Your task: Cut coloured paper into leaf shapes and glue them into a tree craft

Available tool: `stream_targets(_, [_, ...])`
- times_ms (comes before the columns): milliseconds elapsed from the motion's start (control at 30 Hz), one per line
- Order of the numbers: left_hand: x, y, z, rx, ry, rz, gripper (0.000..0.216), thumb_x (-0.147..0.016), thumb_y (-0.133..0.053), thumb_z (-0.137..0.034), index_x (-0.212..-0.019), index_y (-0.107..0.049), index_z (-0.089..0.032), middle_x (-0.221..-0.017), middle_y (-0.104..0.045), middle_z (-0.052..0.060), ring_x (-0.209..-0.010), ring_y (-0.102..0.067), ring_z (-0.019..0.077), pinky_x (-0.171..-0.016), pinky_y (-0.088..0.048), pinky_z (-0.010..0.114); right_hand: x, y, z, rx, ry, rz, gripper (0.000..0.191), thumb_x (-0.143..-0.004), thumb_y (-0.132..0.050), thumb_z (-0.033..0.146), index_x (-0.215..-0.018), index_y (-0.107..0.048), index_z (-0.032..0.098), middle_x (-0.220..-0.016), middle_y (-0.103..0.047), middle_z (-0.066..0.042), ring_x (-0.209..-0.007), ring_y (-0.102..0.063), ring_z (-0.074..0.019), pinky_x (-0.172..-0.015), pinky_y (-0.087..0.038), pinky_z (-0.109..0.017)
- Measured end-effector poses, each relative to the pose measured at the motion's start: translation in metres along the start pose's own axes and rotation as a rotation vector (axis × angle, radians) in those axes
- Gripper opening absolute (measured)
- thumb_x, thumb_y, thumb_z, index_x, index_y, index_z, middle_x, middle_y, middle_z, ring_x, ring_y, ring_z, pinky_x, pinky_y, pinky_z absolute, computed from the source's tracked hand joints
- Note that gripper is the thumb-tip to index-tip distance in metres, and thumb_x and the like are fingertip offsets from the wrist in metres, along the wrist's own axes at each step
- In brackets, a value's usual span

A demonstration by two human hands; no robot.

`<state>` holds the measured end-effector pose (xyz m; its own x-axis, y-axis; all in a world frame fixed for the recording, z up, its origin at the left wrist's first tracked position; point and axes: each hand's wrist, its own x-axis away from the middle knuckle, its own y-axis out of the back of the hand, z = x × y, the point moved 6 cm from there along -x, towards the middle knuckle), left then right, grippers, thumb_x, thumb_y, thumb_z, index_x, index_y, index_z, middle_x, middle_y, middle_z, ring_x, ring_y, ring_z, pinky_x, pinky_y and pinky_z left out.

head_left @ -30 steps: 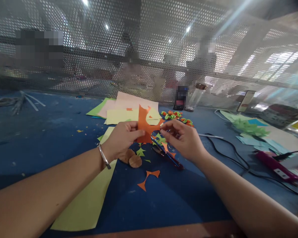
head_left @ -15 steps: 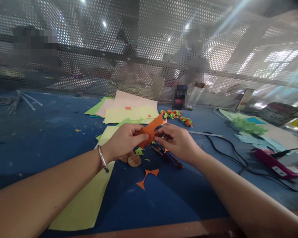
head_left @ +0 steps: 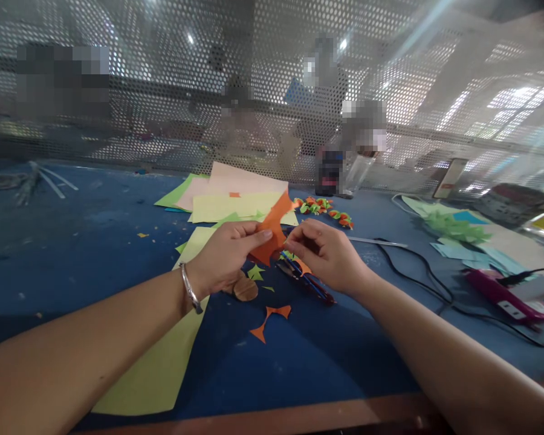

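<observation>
My left hand [head_left: 222, 251] pinches a piece of orange paper [head_left: 277, 225] with curved cut-outs along its edge, holding it up over the table. Close to the paper's right edge is my right hand [head_left: 329, 251], its thumb and fingertips pressed together; whatever is between them is too small to make out. Below the hands lie a wooden disc [head_left: 245, 288], green paper scraps [head_left: 255, 273] and a dark, slim-handled tool [head_left: 315, 287], partly hidden. An orange paper scrap [head_left: 272, 313] rests nearer to me.
Pink paper [head_left: 249, 178] and yellow sheets [head_left: 226, 206] are stacked behind my hands. A long yellow-green sheet [head_left: 163, 374] lies under my left arm. Orange and green paper curls [head_left: 317, 206] sit behind. A purple power strip [head_left: 510, 296] with a black cable [head_left: 428, 278] is at right, before a perforated screen [head_left: 176, 78].
My right fingers have drawn slightly away from the orange paper, which now stands turned more toward me in my left hand. Behind the screen, a person has shifted.
</observation>
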<state>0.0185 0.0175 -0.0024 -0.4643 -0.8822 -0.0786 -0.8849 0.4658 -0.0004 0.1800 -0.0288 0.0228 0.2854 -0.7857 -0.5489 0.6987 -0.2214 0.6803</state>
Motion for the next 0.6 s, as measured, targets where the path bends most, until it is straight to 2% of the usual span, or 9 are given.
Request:
stream_targets(133, [-0.009,0.023,0.003,0.053,0.014,-0.164,0.019,-0.083,-0.07,-0.038,-0.081,-0.075,-0.019,-0.084,-0.074,0.005,-0.081,-0.068,0.0185,-0.071,-0.051,0.027,0.0,0.005,-0.007,-0.012,-0.048,-0.056,0.016,-0.095,-0.062,0.025,-0.081,-0.064,0.017,-0.079,-0.06,-0.002,-0.07,-0.053,-0.0128,-0.063,-0.041,-0.027])
stream_targets(233, [-0.015,0.04,0.005,0.024,-0.021,-0.265,0.019,-0.081,-0.071,-0.039,-0.082,-0.073,-0.02,-0.095,-0.073,0.005,-0.086,-0.064,0.018,-0.066,-0.049,0.025,0.001,0.0,-0.008,0.038,-0.047,-0.002,0.017,-0.094,-0.063,0.028,-0.081,-0.067,0.018,-0.076,-0.06,-0.001,-0.067,-0.053,-0.0126,-0.062,-0.04,-0.027])
stream_targets(333, [-0.018,0.042,0.01,-0.003,0.0,-0.258,0.019,-0.078,-0.074,-0.038,-0.081,-0.072,-0.02,-0.099,-0.071,0.005,-0.087,-0.06,0.018,-0.063,-0.048,0.024,0.003,-0.011,-0.003,0.106,-0.028,0.088,0.009,-0.092,-0.066,0.027,-0.094,-0.071,0.018,-0.084,-0.065,-0.002,-0.069,-0.056,-0.013,-0.065,-0.043,-0.027])
stream_targets(467, [-0.018,0.035,0.011,0.038,-0.005,-0.191,0.015,-0.075,-0.076,-0.033,-0.075,-0.069,-0.019,-0.096,-0.069,0.004,-0.087,-0.06,0.0177,-0.067,-0.051,0.025,0.004,-0.026,0.012,0.126,0.022,0.135,0.014,-0.093,-0.066,0.028,-0.103,-0.07,0.018,-0.092,-0.068,-0.005,-0.078,-0.061,-0.0159,-0.07,-0.047,-0.029])
stream_targets(600, [-0.018,0.035,0.009,0.11,0.003,-0.184,0.015,-0.074,-0.078,-0.031,-0.076,-0.071,-0.018,-0.091,-0.069,0.003,-0.083,-0.062,0.0162,-0.071,-0.053,0.028,0.003,-0.044,0.03,0.101,0.118,0.173,0.02,-0.092,-0.068,0.032,-0.106,-0.068,0.018,-0.096,-0.07,-0.007,-0.089,-0.064,-0.021,-0.081,-0.05,-0.035])
